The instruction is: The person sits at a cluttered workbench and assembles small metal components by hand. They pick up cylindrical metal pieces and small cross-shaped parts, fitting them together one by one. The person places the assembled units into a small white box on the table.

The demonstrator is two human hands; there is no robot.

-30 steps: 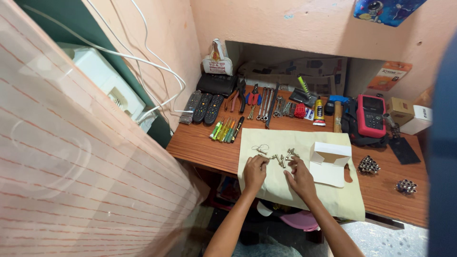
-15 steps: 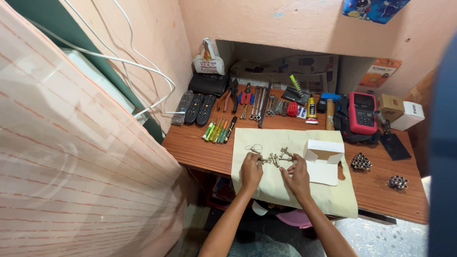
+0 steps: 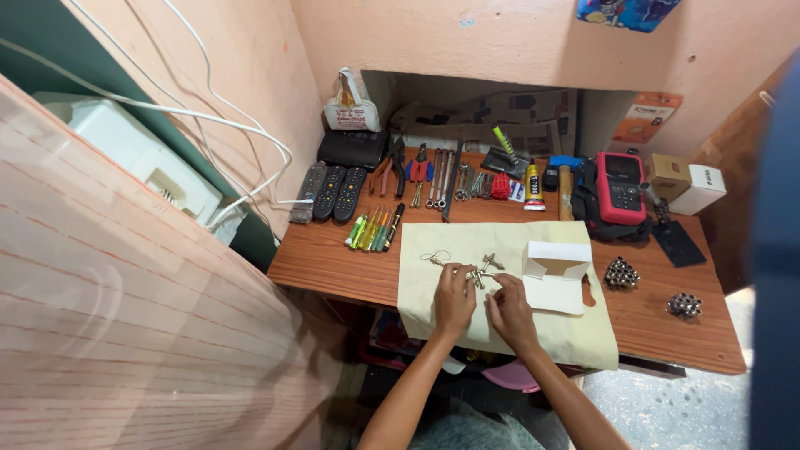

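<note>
**Both hands on small metal parts**

Left hand (image 3: 454,293) on the cream cloth (image 3: 433,312), fingers pinched narrow on a small metal piece. Just beyond the fingertips, a cluster of metal parts (image 3: 482,268). Right hand (image 3: 510,307) close beside, fingertips narrow, touching the same cluster; grip not clear. Further right, 1 open white box (image 3: 557,265), then 2 clumps of metal cylinders (image 3: 621,272).
</note>
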